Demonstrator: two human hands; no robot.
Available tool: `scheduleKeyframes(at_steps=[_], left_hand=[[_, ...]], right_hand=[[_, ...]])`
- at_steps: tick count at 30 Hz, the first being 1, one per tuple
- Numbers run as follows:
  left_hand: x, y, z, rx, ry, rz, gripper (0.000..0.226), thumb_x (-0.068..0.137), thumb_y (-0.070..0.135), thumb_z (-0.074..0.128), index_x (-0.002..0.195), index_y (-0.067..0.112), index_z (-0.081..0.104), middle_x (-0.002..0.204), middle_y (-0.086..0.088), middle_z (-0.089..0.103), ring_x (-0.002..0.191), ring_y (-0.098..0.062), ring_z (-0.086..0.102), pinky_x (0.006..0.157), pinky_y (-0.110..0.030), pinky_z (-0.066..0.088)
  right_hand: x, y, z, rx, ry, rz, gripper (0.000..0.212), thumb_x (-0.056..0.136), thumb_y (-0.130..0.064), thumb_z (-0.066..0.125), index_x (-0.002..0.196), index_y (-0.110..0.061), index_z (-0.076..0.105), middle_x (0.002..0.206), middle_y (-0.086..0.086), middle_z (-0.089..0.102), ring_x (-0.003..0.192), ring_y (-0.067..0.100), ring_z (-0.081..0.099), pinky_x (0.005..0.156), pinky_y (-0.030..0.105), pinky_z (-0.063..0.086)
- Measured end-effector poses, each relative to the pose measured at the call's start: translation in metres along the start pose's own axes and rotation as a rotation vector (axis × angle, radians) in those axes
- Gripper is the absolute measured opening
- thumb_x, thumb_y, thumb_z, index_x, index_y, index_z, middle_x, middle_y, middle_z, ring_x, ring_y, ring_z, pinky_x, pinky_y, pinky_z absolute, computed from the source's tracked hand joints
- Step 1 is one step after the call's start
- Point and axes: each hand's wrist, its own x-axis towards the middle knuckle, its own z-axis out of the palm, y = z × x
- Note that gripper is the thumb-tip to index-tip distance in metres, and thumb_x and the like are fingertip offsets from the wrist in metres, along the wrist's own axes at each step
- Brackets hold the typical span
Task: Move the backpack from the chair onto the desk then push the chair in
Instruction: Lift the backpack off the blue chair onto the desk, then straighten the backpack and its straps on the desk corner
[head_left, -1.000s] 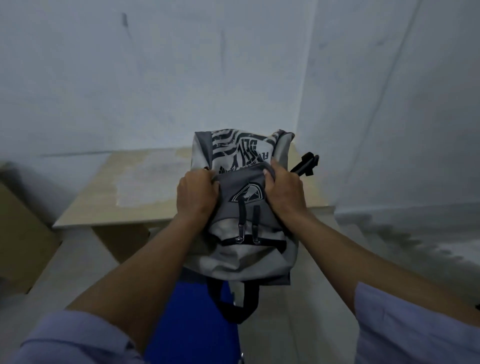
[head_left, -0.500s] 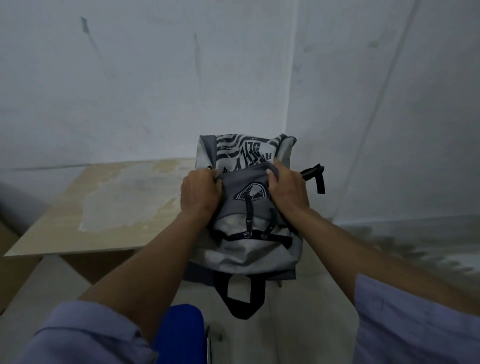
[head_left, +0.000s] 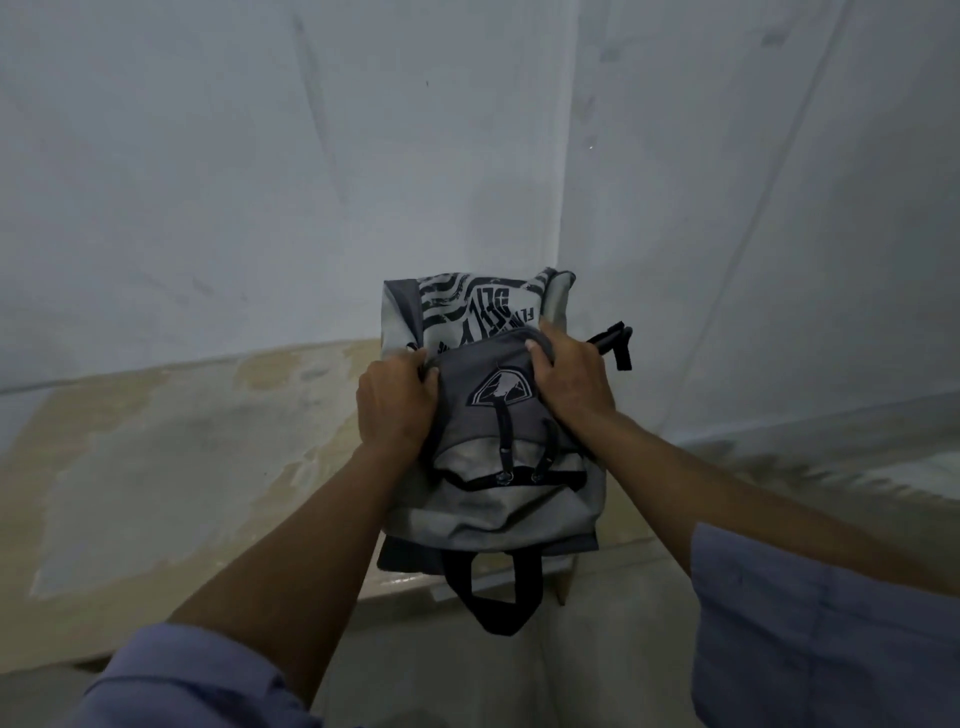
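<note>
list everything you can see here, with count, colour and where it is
backpack: one, grey and off-white with a black print and black straps, held over the right end of the desk; I cannot tell if it rests on it
desk: one, light wood top with a worn pale patch, against the wall at left and centre
walls: two, whitish, meeting in a corner behind the backpack
floor: pale, below the desk edge
sleeves: two, light blue, bottom corners
left hand: one, fingers gripping the backpack's left side
right hand: one, gripping its right side

The backpack bears upside-down lettering and a shield-shaped emblem, but no word can be read.
</note>
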Motion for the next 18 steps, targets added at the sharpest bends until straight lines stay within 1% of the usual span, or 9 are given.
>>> scheduleKeyframes(at_steps=[2, 4, 6, 8, 10, 13, 15, 18], left_hand=[[0.021, -0.008, 0.024, -0.010, -0.014, -0.016, 0.017, 0.093, 0.027, 0.065, 0.094, 0.013, 0.075, 0.082, -0.017, 0.074, 0.075, -0.038, 0.067, 0.064, -0.037, 0.050], [0.041, -0.013, 0.049, -0.006, -0.026, -0.037, 0.017, 0.093, 0.026, 0.065, 0.094, 0.013, 0.074, 0.080, -0.017, 0.073, 0.073, -0.038, 0.067, 0.062, -0.036, 0.049], [0.060, -0.018, 0.072, -0.005, -0.029, -0.040, 0.017, 0.094, 0.026, 0.064, 0.095, 0.012, 0.074, 0.079, -0.016, 0.073, 0.071, -0.037, 0.067, 0.061, -0.036, 0.050], [0.080, -0.021, 0.097, -0.003, -0.035, -0.048, 0.018, 0.095, 0.026, 0.064, 0.101, 0.013, 0.075, 0.081, -0.016, 0.075, 0.072, -0.037, 0.068, 0.063, -0.037, 0.053], [0.102, -0.023, 0.123, 0.001, -0.042, -0.058, 0.019, 0.095, 0.025, 0.064, 0.105, 0.013, 0.075, 0.084, -0.017, 0.076, 0.075, -0.038, 0.069, 0.063, -0.037, 0.051], [0.126, -0.023, 0.157, 0.002, -0.051, -0.077, 0.016, 0.095, 0.023, 0.063, 0.103, 0.013, 0.074, 0.084, -0.017, 0.076, 0.074, -0.038, 0.069, 0.058, -0.033, 0.043], [0.138, -0.022, 0.177, -0.013, -0.062, -0.095, 0.017, 0.096, 0.021, 0.063, 0.106, 0.012, 0.073, 0.085, -0.017, 0.076, 0.073, -0.037, 0.070, 0.059, -0.034, 0.047], [0.154, -0.026, 0.205, -0.042, -0.057, -0.096, 0.020, 0.096, 0.021, 0.063, 0.111, 0.014, 0.073, 0.085, -0.015, 0.077, 0.072, -0.036, 0.070, 0.060, -0.035, 0.052]], right_hand=[[0.023, 0.014, 0.016, -0.003, -0.006, -0.018, 0.036, 0.102, -0.025, 0.053, 0.135, -0.013, 0.061, 0.103, 0.024, 0.073, 0.092, 0.040, 0.068, 0.073, 0.039, 0.054], [0.046, 0.030, 0.034, 0.002, -0.028, -0.029, 0.035, 0.102, -0.024, 0.053, 0.134, -0.012, 0.062, 0.104, 0.024, 0.072, 0.092, 0.040, 0.068, 0.072, 0.038, 0.052], [0.068, 0.047, 0.052, 0.004, -0.039, -0.025, 0.036, 0.102, -0.024, 0.054, 0.135, -0.011, 0.061, 0.108, 0.024, 0.072, 0.095, 0.040, 0.068, 0.073, 0.037, 0.051], [0.092, 0.066, 0.069, 0.002, -0.060, -0.018, 0.037, 0.102, -0.026, 0.053, 0.136, -0.011, 0.060, 0.111, 0.023, 0.072, 0.098, 0.039, 0.067, 0.077, 0.038, 0.054], [0.116, 0.086, 0.086, -0.005, -0.078, -0.009, 0.038, 0.103, -0.026, 0.052, 0.136, -0.010, 0.060, 0.114, 0.022, 0.071, 0.100, 0.039, 0.067, 0.078, 0.041, 0.055], [0.146, 0.114, 0.105, -0.029, -0.115, -0.019, 0.039, 0.103, -0.027, 0.051, 0.139, -0.011, 0.057, 0.113, 0.022, 0.071, 0.098, 0.040, 0.067, 0.077, 0.043, 0.056], [0.162, 0.130, 0.114, -0.050, -0.119, -0.042, 0.040, 0.103, -0.028, 0.050, 0.139, -0.012, 0.056, 0.112, 0.021, 0.071, 0.096, 0.040, 0.068, 0.076, 0.044, 0.057], [0.179, 0.150, 0.128, -0.053, -0.124, -0.033, 0.038, 0.104, -0.024, 0.052, 0.138, -0.009, 0.057, 0.112, 0.023, 0.071, 0.095, 0.040, 0.069, 0.075, 0.039, 0.054]])
